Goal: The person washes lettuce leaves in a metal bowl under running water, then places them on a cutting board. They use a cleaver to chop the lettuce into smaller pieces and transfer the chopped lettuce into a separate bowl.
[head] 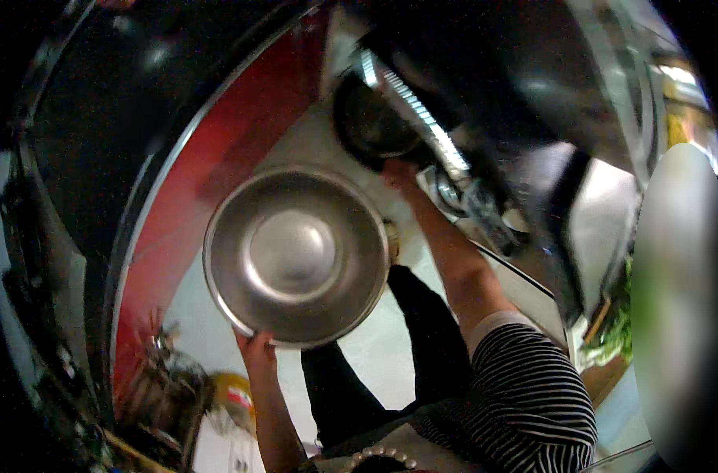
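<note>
A large stainless steel bowl faces me with its inside in view. My left hand grips its near rim, with the thumb lying over the edge. My right arm stretches forward past the bowl's right side. At its end my right hand is at the near edge of a dark round pan or basin; its fingers are blurred, so whether they grip the edge cannot be told. Beside that forearm lies a long shiny metal strip, and a smaller metal bowl is partly hidden.
A red cabinet panel rises on the left under a dark counter edge. A rack of utensils and a yellow container are at lower left. Leafy greens are at right. My legs stand on the pale floor.
</note>
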The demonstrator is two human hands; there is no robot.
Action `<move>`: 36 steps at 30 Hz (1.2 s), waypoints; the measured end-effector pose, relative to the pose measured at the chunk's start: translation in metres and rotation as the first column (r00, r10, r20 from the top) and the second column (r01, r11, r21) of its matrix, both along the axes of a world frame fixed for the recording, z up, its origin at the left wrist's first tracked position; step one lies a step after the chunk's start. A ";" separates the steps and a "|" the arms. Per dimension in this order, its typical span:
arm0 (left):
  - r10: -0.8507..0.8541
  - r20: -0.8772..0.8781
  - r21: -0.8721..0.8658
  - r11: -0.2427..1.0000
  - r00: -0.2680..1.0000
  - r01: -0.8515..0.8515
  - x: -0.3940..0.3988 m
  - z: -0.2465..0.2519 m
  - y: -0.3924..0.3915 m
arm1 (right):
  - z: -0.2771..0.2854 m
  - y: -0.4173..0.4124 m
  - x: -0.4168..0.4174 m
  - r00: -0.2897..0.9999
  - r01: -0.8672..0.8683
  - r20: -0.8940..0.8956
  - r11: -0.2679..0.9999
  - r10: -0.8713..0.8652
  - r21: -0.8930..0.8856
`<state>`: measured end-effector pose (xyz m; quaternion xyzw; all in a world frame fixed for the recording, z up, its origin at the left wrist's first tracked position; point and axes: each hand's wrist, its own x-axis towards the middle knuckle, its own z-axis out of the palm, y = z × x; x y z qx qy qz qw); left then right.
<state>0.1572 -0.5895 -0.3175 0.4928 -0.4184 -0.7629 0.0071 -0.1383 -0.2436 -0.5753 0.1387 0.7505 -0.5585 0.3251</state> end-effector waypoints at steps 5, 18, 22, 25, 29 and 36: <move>-0.161 -0.105 -0.025 0.987 0.981 0.159 0.019 0.060 -0.010 | 0.194 -0.030 0.082 0.970 0.086 0.242 0.943 -0.006 -0.321; -0.686 -0.199 -0.205 0.728 0.700 0.655 -0.035 0.258 -0.045 | 0.448 -0.032 0.256 0.899 0.323 -0.245 0.927 -0.363 -0.190; -0.718 -0.306 -0.400 0.693 0.626 0.600 -0.051 0.355 -0.015 | 0.487 -0.027 0.263 0.853 0.445 -0.213 0.878 -0.476 -0.178; -0.733 -0.527 -0.458 0.671 0.430 0.583 -0.051 0.394 0.031 | 0.523 -0.001 0.270 0.781 0.540 -0.141 0.771 -0.609 -0.338; -0.634 -0.646 -0.328 0.734 0.426 0.594 -0.044 0.401 0.097 | 0.551 0.063 0.290 0.646 0.630 -0.075 0.587 -0.759 -0.509; -0.826 -0.512 -0.464 0.495 0.234 0.734 -0.034 0.407 0.224 | 0.543 0.230 0.348 0.443 0.769 0.166 0.278 -0.881 -0.576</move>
